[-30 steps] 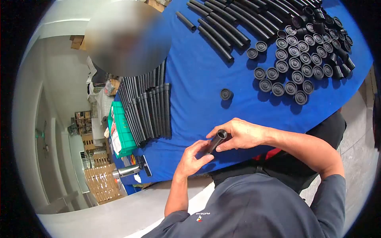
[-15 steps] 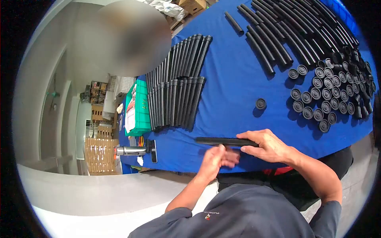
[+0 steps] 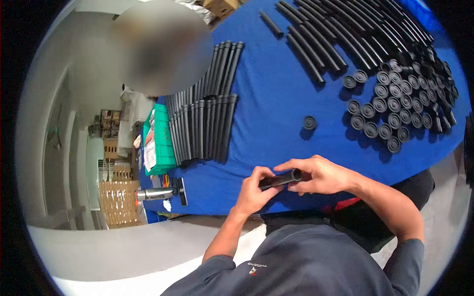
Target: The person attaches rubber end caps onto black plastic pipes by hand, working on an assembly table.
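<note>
A hollow black plastic tube is held over the near edge of the blue-covered table, its round open end pointing right. My left hand is wrapped around its left part, with the thumb along the underside. Around the open end is my right hand, index finger above the tube and thumb below; how firmly it presses is hard to see. A single black ribbed round cap lies beyond my hands. More such caps are heaped to the right.
Loose black tubes lie in rows at the back right. Two rows of capped tubes are at left, by a green crate. A phone and a silver cylinder stand at the left edge. Blue cloth covers the table.
The tube has turned so its open end shows at the right. My left hand, blurred below the tube before, now grips it. The whole view has shifted slightly.
</note>
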`<state>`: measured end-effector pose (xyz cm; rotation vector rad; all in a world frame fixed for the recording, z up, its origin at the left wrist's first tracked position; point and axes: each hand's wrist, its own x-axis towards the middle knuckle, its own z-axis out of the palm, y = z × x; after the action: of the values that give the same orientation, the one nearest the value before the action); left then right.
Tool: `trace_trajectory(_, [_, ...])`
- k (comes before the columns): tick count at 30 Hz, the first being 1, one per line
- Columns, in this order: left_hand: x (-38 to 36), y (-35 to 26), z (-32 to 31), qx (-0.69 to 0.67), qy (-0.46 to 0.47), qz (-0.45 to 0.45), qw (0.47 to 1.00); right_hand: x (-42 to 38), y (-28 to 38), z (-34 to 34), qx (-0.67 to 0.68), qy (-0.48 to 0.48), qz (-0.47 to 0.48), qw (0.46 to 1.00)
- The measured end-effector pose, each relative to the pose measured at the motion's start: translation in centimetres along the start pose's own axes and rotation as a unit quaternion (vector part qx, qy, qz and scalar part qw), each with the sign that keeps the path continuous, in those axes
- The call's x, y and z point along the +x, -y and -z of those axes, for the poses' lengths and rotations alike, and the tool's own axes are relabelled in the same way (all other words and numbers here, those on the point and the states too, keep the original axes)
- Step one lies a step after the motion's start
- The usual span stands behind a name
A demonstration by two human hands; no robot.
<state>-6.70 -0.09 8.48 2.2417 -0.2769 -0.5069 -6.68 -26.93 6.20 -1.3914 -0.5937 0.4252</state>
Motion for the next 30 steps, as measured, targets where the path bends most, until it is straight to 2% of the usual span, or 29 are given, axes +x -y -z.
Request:
trace_trajectory(2, [-0.4,-0.2,0.6,0.013,0.045,-0.018,0.999,0.1,0.1,0.2,0.061,0.032,-0.02,0.997])
trace_trajectory(8, [-0.8,0.6,1.8,-0.052,0.089,-0.025,0.994,0.0,-0.4,0.1,0.049,0.057,-0.001,0.997])
trace_trajectory(11, [-0.2,0.6,2.5,-0.066,0.128,-0.092,0.985,-0.1,-0.5,0.0,0.054,0.054,-0.002,0.997])
trace_trajectory(14, [-0.1,0.5,3.0,-0.082,0.168,-0.09,0.978,-0.1,-0.5,0.1,0.04,0.06,-0.001,0.997])
trace_trajectory(17, [0.0,1.1,3.2,-0.096,0.195,-0.05,0.975,0.0,-0.8,0.0,0.036,0.052,0.008,0.998])
trace_trajectory(23, [-0.4,0.5,2.5,-0.174,0.154,0.059,0.971,0.1,-1.4,-0.1,0.013,0.014,0.001,1.0])
trace_trajectory(26, [-0.4,0.1,1.2,-0.239,0.11,0.005,0.965,0.1,-1.7,-0.5,-0.021,-0.028,0.046,0.998])
trace_trajectory(29, [-0.4,0.9,1.6,-0.073,0.118,0.095,0.986,0.0,-1.8,-0.6,-0.065,-0.053,0.058,0.995])
trace_trajectory(30, [-0.2,0.9,1.5,-0.031,0.098,0.02,0.995,-0.1,-1.4,-0.4,-0.092,-0.052,0.053,0.993])
